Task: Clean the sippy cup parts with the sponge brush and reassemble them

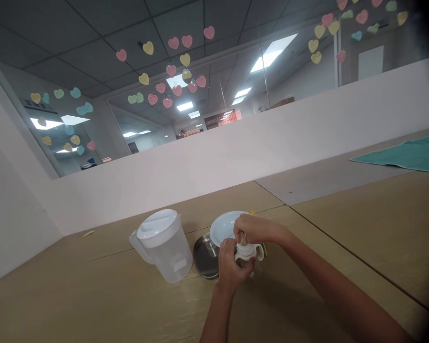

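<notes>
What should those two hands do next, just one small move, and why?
Probably the left hand should steady the white handled item while the right hand gently works the clear piece at its top: the left hand is around the item, and the right hand's fingers are at that piece.

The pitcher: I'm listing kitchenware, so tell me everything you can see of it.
The pitcher has a translucent body, apparently plastic, with a loop handle on its left and a white lid on top, with what looks like a ridge across it. Low on the body is a pale patch, perhaps a label. No contents can be made out. It stands upright on the table, just left of the metal tray; whether they touch is unclear.
</notes>
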The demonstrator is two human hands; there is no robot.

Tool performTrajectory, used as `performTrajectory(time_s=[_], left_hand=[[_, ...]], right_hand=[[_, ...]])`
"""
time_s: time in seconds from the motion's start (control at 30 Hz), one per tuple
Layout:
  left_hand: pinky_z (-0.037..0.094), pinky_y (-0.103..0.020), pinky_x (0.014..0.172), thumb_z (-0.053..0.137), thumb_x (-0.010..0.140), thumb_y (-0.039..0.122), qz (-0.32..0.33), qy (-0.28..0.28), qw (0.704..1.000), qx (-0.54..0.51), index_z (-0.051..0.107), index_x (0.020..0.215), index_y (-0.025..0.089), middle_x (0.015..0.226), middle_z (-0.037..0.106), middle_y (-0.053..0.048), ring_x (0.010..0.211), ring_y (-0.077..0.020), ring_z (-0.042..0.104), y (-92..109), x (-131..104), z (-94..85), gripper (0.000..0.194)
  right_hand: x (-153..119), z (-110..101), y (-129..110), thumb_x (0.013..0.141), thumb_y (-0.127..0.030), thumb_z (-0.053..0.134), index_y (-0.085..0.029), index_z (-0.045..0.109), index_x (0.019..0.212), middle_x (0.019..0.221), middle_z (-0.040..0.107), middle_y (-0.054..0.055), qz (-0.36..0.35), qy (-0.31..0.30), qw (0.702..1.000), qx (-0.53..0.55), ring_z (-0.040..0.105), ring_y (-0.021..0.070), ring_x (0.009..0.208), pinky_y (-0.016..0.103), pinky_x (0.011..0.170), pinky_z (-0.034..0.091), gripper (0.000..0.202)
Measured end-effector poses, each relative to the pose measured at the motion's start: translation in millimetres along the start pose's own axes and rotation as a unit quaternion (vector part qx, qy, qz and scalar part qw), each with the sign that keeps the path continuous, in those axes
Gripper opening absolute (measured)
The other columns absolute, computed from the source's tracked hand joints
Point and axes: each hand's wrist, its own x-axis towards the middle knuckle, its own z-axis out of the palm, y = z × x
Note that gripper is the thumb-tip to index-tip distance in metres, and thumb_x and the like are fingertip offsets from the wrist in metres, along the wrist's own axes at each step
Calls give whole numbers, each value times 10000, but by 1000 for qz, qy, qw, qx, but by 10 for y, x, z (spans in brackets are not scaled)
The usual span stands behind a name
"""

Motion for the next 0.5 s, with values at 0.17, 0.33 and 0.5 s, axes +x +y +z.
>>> performTrajectory(time_s=[0.17, 0.33, 0.5], left_hand=[[414, -335, 698, 573, 722, 405, 10, 13, 1000, 8, 516, 955, 173, 832, 552, -55, 790, -204, 500, -17, -12, 20, 334], [413, -353, 727, 572, 721, 408, 18, 11, 1000, 9, 495, 1014, 168, 862, 553, -58, 810, -206, 493, -31, -24, 51, 387], [402, -337, 704, 584, 704, 390, 9, 7, 1000, 11, 493, 964, 170, 828, 538, -45, 790, -200, 481, -21, -31, 63, 353]], right_hand=[[9, 12, -33, 587, 0, 497, -145, 701, 716, 754, 687, 32, 14, 5, 1000, -15, 574, 121, 679, 178, 542, 349, 281], [-11, 3, -58, 599, -31, 504, -144, 675, 706, 725, 663, 31, 34, 29, 998, -36, 533, 106, 638, 183, 527, 316, 232], [-6, 24, -25, 545, -7, 473, -139, 642, 631, 682, 644, 14, 14, 33, 999, -34, 496, 90, 598, 179, 498, 291, 231]])
